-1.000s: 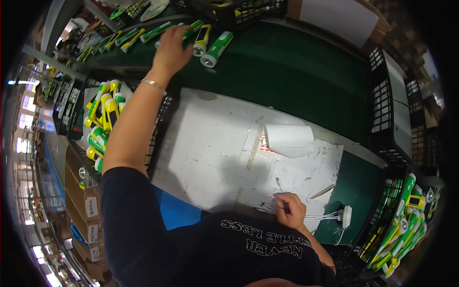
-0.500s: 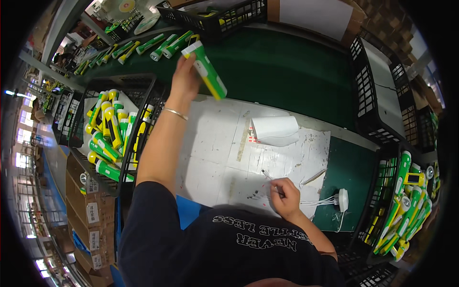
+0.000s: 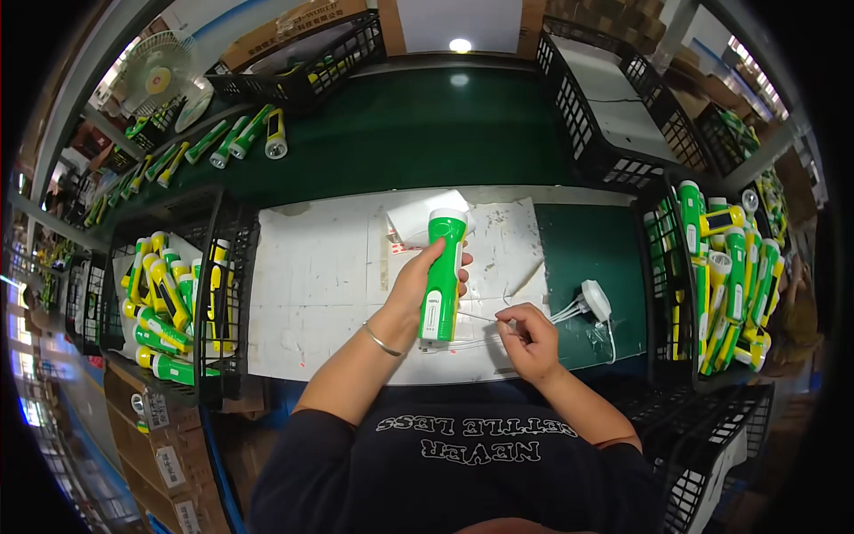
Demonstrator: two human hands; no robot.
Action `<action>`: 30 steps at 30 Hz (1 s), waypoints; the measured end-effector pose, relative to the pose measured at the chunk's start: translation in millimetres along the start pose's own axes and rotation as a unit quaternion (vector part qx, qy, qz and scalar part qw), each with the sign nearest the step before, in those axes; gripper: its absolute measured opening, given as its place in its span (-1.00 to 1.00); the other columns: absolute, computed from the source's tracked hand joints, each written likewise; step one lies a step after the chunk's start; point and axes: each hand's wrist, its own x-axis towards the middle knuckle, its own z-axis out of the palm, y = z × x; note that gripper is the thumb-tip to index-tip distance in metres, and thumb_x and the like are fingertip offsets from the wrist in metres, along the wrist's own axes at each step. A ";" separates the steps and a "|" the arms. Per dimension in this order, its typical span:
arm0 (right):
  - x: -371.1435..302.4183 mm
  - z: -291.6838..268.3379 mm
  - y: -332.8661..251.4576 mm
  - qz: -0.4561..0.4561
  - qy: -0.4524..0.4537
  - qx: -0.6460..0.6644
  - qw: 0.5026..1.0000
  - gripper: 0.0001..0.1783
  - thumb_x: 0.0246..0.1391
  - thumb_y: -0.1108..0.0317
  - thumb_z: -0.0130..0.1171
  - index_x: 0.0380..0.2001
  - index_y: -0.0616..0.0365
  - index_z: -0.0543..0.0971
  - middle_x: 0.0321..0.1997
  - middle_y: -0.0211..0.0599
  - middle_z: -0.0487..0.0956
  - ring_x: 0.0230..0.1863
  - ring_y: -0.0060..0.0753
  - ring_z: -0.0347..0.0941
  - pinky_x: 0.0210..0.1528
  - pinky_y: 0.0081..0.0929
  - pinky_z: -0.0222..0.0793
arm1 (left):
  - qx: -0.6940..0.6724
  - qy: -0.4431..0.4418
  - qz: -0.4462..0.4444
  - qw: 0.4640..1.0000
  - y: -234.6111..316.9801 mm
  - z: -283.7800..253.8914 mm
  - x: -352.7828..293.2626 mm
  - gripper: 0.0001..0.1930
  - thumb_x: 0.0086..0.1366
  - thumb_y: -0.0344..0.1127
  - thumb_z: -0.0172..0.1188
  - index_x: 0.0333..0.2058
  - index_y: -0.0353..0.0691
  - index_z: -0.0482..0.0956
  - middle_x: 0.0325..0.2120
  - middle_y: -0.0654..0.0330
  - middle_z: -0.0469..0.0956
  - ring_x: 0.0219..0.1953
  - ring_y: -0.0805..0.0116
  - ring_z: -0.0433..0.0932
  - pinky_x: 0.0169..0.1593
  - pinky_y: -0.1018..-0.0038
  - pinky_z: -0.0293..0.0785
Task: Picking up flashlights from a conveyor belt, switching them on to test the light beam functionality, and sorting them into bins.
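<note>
"2 hands are over the white board (image 3: 302, 311). What does the left hand (image 3: 411, 289) have?"

"It holds 1 green flashlight (image 3: 447, 276) with a yellow edge. The fingers wrap around the body, the thumb lies on its left side, and the white head points away from the person."

"Where exactly is that?"

"Over the middle of the board, with its head in front of a curled white sheet (image 3: 409, 218). I can't tell whether the tail end touches the board."

"And the right hand (image 3: 529, 338)?"

"Narrow: curled fingers, with the thumb and forefinger pinching 1 thin cable (image 3: 480, 317). The cable's end points left, toward the lower part of the flashlight; whether they touch, I can't tell."

"Any more cables?"

"Several white cables (image 3: 567, 311) run from beside that hand to a white charger block (image 3: 594, 301) on the green tabletop (image 3: 583, 240), right of the board."

"What's around?"

"2 black crates filled with green and yellow flashlights: the left crate (image 3: 238, 267) and the right crate (image 3: 649, 294). A row of flashlights (image 3: 254, 130) lies on the green surface (image 3: 382, 133) at upper left, with a fan (image 3: 158, 80) behind."
</note>
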 end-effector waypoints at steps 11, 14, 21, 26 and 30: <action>-3.1 1.7 -8.1 0.041 -0.052 0.000 0.998 -0.85 0.00 0.45 0.21 -0.31 0.19 0.56 -0.41 -0.33 0.52 -0.55 -0.61 0.33 -0.49 -0.64 0.24 | -0.029 -0.034 0.008 0.999 -3.2 6.7 -8.8 -0.62 0.38 -0.06 -0.02 -0.04 -0.26 0.38 -0.29 0.17 0.48 -0.38 0.45 0.47 -0.39 0.51 0.51; -6.5 4.4 -8.1 0.028 -0.074 -0.006 0.997 -0.86 0.01 0.43 0.22 -0.32 0.19 0.56 -0.41 -0.33 0.52 -0.54 -0.60 0.34 -0.49 -0.63 0.24 | -0.019 -0.035 -0.003 0.999 -5.6 3.3 -11.4 -0.62 0.37 -0.05 -0.01 -0.04 -0.24 0.38 -0.28 0.16 0.48 -0.38 0.45 0.47 -0.40 0.51 0.51; -8.2 6.5 -14.9 0.042 -0.086 -0.006 0.995 -0.86 0.04 0.40 0.19 -0.31 0.19 0.54 -0.39 -0.31 0.51 -0.51 -0.56 0.35 -0.45 -0.60 0.26 | 0.022 -0.006 0.009 1.000 -12.9 1.4 -13.6 -0.58 0.38 -0.04 -0.04 0.01 -0.27 0.35 -0.30 0.15 0.50 -0.41 0.40 0.49 -0.39 0.51 0.54; 2.1 0.1 -21.8 0.052 -0.110 -0.046 0.991 -0.85 0.12 0.37 0.08 -0.32 0.23 0.48 -0.36 -0.21 0.46 -0.44 -0.36 0.39 -0.36 -0.49 0.30 | 0.019 0.005 0.022 1.000 -13.4 5.4 -13.6 -0.60 0.39 -0.05 -0.05 -0.02 -0.27 0.35 -0.30 0.14 0.49 -0.41 0.38 0.49 -0.41 0.45 0.51; 18.0 -2.6 -25.0 -0.120 -0.070 -0.165 0.976 -0.91 0.07 0.38 0.10 -0.38 0.16 0.51 -0.43 -0.22 0.45 -0.42 -0.13 0.45 -0.40 -0.35 0.38 | 0.112 -0.032 0.065 0.991 -11.8 7.1 -18.7 -0.64 0.39 -0.09 -0.02 -0.05 -0.29 0.37 -0.38 0.14 0.49 -0.42 0.39 0.50 -0.33 0.44 0.53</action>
